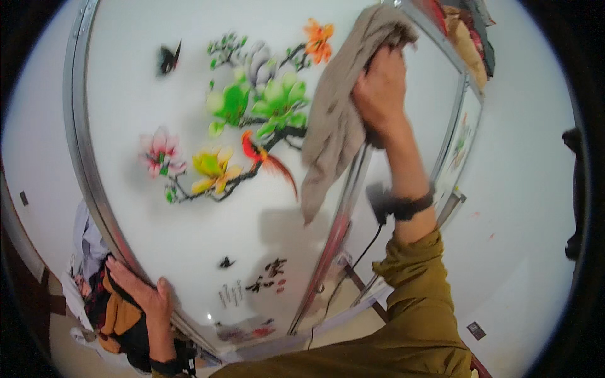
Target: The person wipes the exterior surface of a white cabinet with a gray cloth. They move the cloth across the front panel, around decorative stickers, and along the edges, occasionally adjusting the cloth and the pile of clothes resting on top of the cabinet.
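Before me stands a glossy white door panel (pixel 132 104), printed with flowers, a long-tailed red bird and butterflies. A metal frame edge (pixel 78 118) runs along its left side. My right hand (pixel 384 92) grips a bunched grey-brown cloth (pixel 333 108) near the panel's upper right edge. The cloth hangs down over part of the print and hides it. Low on the left, my left hand (pixel 149 295) rests against the panel's edge, fingers spread and holding nothing. Both wrists wear dark bands.
Clothes (pixel 118 314) are heaped beside the panel at lower left. Folded textiles (pixel 468 42) lie on top at upper right. Another printed panel (pixel 459 141) stands to the right. A thin black cable (pixel 359 260) hangs from my right wristband. The wall carries a socket (pixel 476 330).
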`<act>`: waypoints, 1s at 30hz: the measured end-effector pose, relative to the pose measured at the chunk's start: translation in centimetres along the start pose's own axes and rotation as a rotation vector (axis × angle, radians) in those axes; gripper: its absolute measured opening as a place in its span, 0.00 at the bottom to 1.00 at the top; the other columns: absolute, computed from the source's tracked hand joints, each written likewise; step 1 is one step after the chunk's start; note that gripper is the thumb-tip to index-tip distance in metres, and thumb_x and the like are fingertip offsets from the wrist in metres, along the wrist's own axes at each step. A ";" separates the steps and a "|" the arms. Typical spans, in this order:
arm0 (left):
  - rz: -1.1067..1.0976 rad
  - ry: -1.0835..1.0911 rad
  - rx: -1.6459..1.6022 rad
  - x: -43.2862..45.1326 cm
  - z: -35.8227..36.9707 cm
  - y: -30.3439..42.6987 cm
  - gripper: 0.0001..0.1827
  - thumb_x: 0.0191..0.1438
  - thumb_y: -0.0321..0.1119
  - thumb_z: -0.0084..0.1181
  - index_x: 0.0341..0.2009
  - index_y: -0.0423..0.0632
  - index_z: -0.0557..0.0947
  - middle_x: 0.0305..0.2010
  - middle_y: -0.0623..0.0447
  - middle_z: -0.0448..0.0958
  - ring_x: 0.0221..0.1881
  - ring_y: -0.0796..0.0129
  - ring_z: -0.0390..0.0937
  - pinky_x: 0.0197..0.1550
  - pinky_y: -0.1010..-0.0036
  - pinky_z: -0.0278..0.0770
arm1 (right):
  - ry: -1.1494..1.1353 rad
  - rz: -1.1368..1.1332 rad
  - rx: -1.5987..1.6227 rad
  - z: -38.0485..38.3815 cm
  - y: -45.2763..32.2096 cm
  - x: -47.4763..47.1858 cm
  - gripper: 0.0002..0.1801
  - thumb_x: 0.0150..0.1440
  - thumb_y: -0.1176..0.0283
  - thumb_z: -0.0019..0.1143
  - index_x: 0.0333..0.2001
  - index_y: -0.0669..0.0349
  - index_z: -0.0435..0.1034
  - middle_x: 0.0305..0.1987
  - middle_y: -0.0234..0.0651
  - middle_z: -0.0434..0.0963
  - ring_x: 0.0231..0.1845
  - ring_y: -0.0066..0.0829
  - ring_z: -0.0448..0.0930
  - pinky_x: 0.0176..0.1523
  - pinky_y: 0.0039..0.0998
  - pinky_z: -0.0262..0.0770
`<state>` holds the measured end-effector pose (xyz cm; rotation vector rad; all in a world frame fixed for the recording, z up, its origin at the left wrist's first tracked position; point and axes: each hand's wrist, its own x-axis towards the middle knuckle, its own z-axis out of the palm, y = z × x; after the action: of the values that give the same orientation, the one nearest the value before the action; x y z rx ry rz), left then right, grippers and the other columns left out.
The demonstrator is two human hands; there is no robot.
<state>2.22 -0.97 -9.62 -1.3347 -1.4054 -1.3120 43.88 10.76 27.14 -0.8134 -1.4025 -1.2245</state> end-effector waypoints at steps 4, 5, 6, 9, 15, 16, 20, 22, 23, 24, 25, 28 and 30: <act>0.031 -0.015 -0.041 -0.1 -0.1 -0.3 0.50 0.62 0.61 0.42 0.71 0.36 0.41 0.75 0.32 0.38 0.75 0.40 0.38 0.73 0.51 0.35 | -0.028 0.047 0.183 -0.6 0.3 -0.4 0.31 0.54 0.68 0.49 0.59 0.74 0.58 0.61 0.59 0.63 0.61 0.63 0.61 0.67 0.52 0.50; 0.022 -0.024 -0.066 -0.1 -0.1 -0.3 0.50 0.62 0.60 0.42 0.71 0.36 0.41 0.76 0.33 0.38 0.75 0.40 0.38 0.73 0.51 0.35 | -0.081 0.123 0.284 -0.7 0.1 -1.6 0.35 0.54 0.66 0.48 0.63 0.76 0.55 0.65 0.59 0.60 0.65 0.65 0.58 0.72 0.54 0.43; 0.035 -0.028 -0.059 -0.1 -0.1 -0.4 0.49 0.63 0.60 0.42 0.72 0.36 0.41 0.76 0.33 0.38 0.75 0.40 0.38 0.73 0.51 0.36 | -0.108 -0.075 0.056 -0.9 0.0 -3.0 0.32 0.55 0.66 0.48 0.60 0.73 0.58 0.62 0.58 0.63 0.61 0.63 0.61 0.67 0.53 0.49; 0.005 -0.040 -0.105 0.0 -0.4 -0.1 0.51 0.62 0.61 0.45 0.71 0.34 0.43 0.74 0.29 0.41 0.74 0.35 0.41 0.71 0.46 0.38 | -0.081 -0.402 -0.261 -0.7 -0.4 -7.2 0.26 0.54 0.63 0.51 0.53 0.69 0.64 0.53 0.58 0.69 0.53 0.60 0.67 0.59 0.53 0.59; -0.025 -0.089 -0.110 0.4 -1.4 1.1 0.50 0.62 0.59 0.46 0.71 0.35 0.42 0.74 0.29 0.39 0.74 0.34 0.38 0.71 0.44 0.34 | 0.064 -0.162 0.005 -0.3 -6.4 -19.0 0.36 0.53 0.51 0.54 0.58 0.66 0.65 0.62 0.57 0.64 0.63 0.60 0.61 0.64 0.59 0.50; -0.025 -0.095 -0.077 0.4 -1.5 1.4 0.50 0.62 0.59 0.46 0.71 0.35 0.42 0.74 0.29 0.39 0.74 0.33 0.37 0.71 0.43 0.33 | -0.014 -0.109 0.001 -0.8 -7.7 -20.7 0.37 0.51 0.51 0.56 0.59 0.66 0.66 0.63 0.57 0.64 0.65 0.61 0.60 0.66 0.59 0.48; 0.043 -0.066 -0.113 -0.6 -2.0 2.8 0.47 0.62 0.55 0.45 0.71 0.36 0.44 0.74 0.28 0.40 0.74 0.31 0.36 0.70 0.39 0.31 | -0.425 -0.025 0.263 -4.8 -15.0 -27.1 0.36 0.46 0.51 0.63 0.57 0.58 0.69 0.61 0.48 0.69 0.66 0.57 0.61 0.67 0.67 0.44; 0.141 -0.072 -0.252 -2.0 -2.4 4.2 0.43 0.60 0.48 0.48 0.70 0.36 0.48 0.73 0.28 0.46 0.73 0.31 0.42 0.70 0.39 0.35 | -0.493 -0.052 0.367 -5.2 -18.2 -28.5 0.36 0.46 0.49 0.64 0.57 0.54 0.70 0.62 0.43 0.70 0.67 0.56 0.61 0.67 0.70 0.44; 0.180 -0.053 -0.437 -2.9 -2.5 5.5 0.39 0.59 0.44 0.48 0.69 0.37 0.54 0.71 0.29 0.52 0.71 0.32 0.50 0.70 0.43 0.43 | -0.517 -0.062 0.367 -5.3 -19.9 -29.0 0.35 0.47 0.49 0.63 0.57 0.52 0.71 0.62 0.41 0.70 0.67 0.55 0.61 0.66 0.71 0.44; 0.239 -0.171 -0.430 -3.9 -3.3 6.8 0.33 0.58 0.42 0.49 0.63 0.37 0.65 0.66 0.29 0.61 0.65 0.37 0.62 0.66 0.47 0.57 | -0.563 -0.073 0.367 -5.4 -21.4 -29.2 0.34 0.47 0.49 0.63 0.57 0.51 0.71 0.62 0.40 0.70 0.67 0.55 0.61 0.66 0.72 0.44; 0.342 -0.248 -0.557 -4.5 -3.7 7.5 0.26 0.55 0.39 0.51 0.56 0.37 0.72 0.58 0.33 0.68 0.55 0.42 0.70 0.54 0.53 0.68 | -0.492 -0.063 0.434 -5.4 -22.6 -29.2 0.32 0.47 0.50 0.64 0.54 0.51 0.73 0.60 0.39 0.71 0.66 0.56 0.62 0.66 0.74 0.42; 0.351 -0.442 -0.698 -5.8 -5.1 9.3 0.19 0.51 0.33 0.56 0.47 0.37 0.79 0.48 0.38 0.76 0.43 0.48 0.78 0.38 0.63 0.79 | -0.419 -0.072 0.557 -5.1 -25.0 -28.5 0.26 0.45 0.55 0.66 0.48 0.50 0.77 0.55 0.38 0.74 0.65 0.57 0.64 0.66 0.76 0.38; 0.202 -0.544 -0.697 -6.2 -5.6 9.5 0.26 0.48 0.30 0.58 0.53 0.33 0.75 0.52 0.34 0.73 0.47 0.42 0.75 0.45 0.58 0.77 | -0.457 -0.134 0.540 -4.9 -26.1 -27.3 0.25 0.42 0.57 0.67 0.45 0.51 0.78 0.52 0.37 0.76 0.65 0.59 0.63 0.66 0.76 0.40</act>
<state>11.85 -8.41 -13.19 -2.3734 -1.1204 -1.4194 26.48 3.56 -5.99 -0.6411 -2.0684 -0.7092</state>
